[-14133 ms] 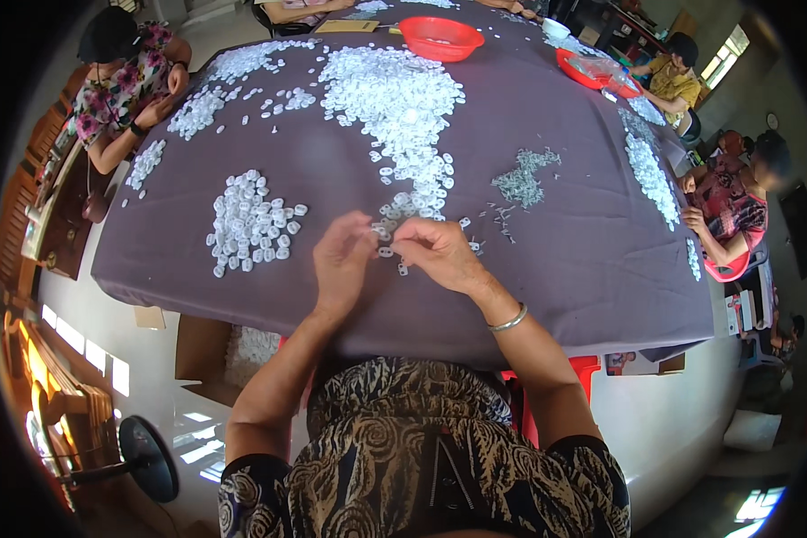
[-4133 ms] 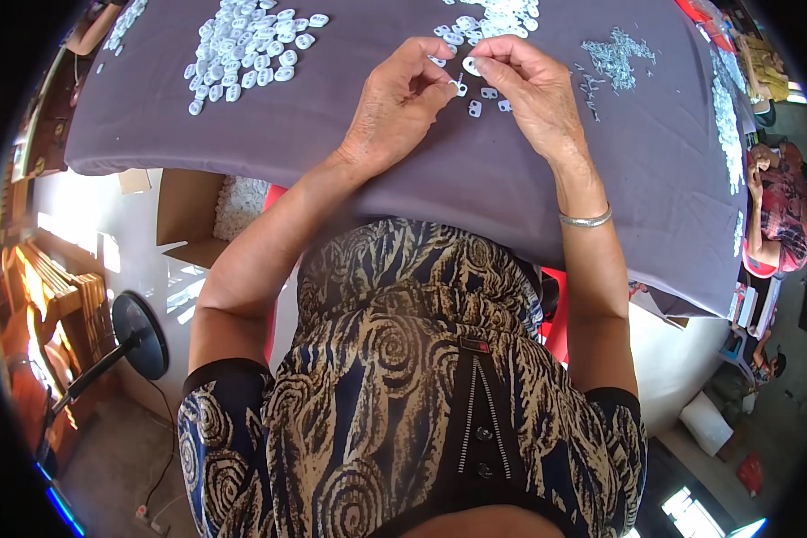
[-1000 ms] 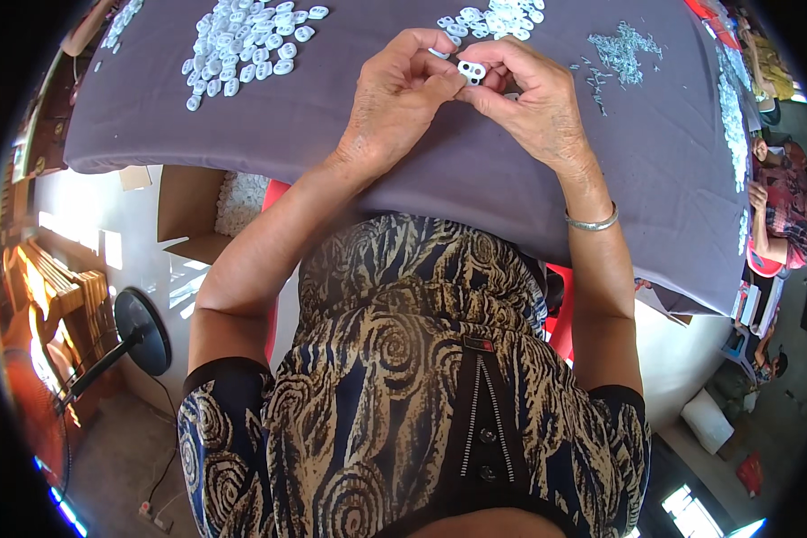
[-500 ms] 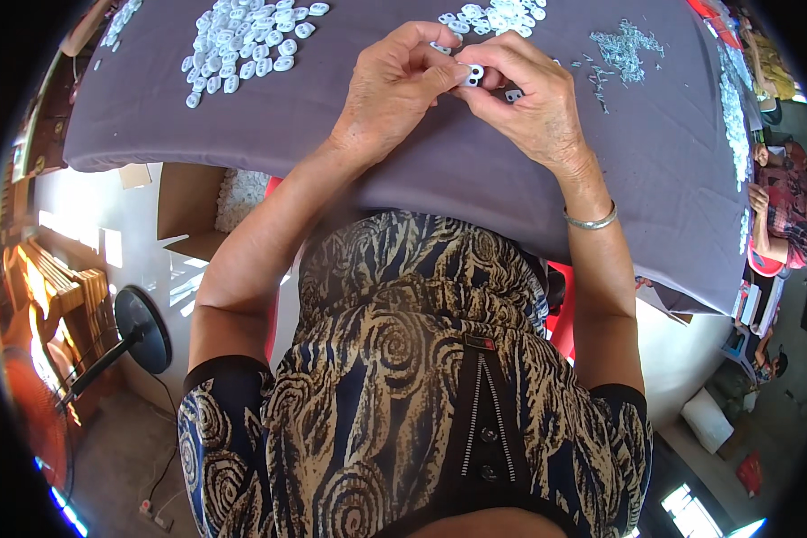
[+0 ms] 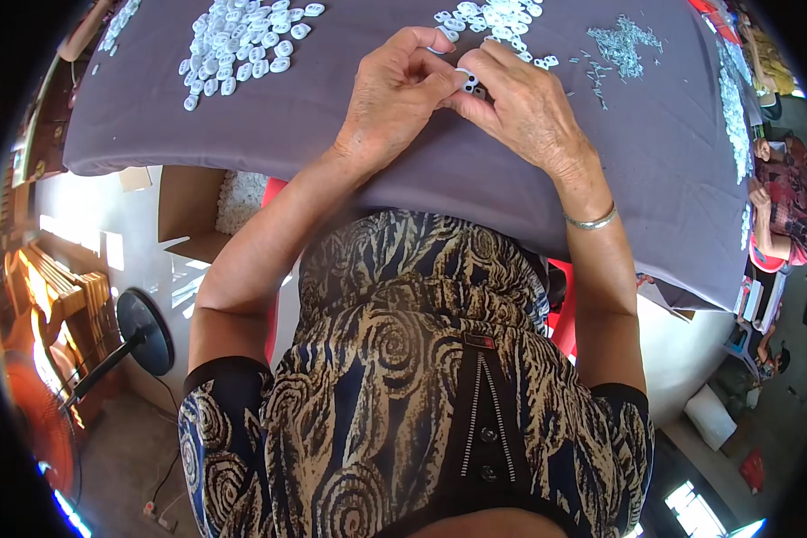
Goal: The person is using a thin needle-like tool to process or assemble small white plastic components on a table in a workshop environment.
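My left hand (image 5: 387,100) and my right hand (image 5: 531,109) meet above the grey cloth near the table's front edge. Between the left thumb and the right fingers sits a small white plastic piece (image 5: 465,81) with dark round holes, gripped from both sides. A second holed piece (image 5: 480,91) shows just under the right fingers. Beside the left forefinger, a white oval piece (image 5: 436,50) is partly hidden by the hand. Both hands are closed, and the right fingertips are largely out of sight.
White oval pieces (image 5: 242,40) lie heaped at the left, and more white pieces (image 5: 502,20) lie beyond my hands. Small silver screws (image 5: 626,47) are scattered to the right. Under the table stands a cardboard box (image 5: 188,206). Another person (image 5: 785,202) sits at the far right.
My right hand has turned and drawn closer to the left, its fingers curling down over the holed pieces. The left hand has barely moved.
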A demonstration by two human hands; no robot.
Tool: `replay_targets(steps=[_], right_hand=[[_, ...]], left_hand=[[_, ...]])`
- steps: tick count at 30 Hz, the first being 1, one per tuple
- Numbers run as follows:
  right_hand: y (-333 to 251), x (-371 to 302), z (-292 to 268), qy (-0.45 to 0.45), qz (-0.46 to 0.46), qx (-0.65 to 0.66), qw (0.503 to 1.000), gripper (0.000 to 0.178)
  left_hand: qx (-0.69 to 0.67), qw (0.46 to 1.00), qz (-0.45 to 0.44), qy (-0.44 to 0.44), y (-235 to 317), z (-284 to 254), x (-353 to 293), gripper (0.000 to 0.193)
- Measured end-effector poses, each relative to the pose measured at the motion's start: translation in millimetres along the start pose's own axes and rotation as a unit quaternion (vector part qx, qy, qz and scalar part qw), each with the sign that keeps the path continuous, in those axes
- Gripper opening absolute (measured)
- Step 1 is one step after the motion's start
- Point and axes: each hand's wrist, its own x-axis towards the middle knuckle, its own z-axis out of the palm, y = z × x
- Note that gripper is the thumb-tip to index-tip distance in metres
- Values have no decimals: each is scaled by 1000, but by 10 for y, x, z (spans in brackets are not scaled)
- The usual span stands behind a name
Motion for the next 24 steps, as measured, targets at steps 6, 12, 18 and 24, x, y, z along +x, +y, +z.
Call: replay_targets(steps=[6,12,18,24], right_hand=[[-3,-45,61,-70,22,-12,997,22],[5,-62,100,-80,7,18,997,21],[-2,-67,150,-49,0,42,998,21],[26,-11,-34,19,112,83,990,18]], left_hand=[[-16,999,-24,-20,-14,7,-17,22],[-87,995,-41,-40,-44,5,-50,20],[-105,992,-64,-13,46,4,-42,21],[70,997,25,11,88,-155,42,18]])
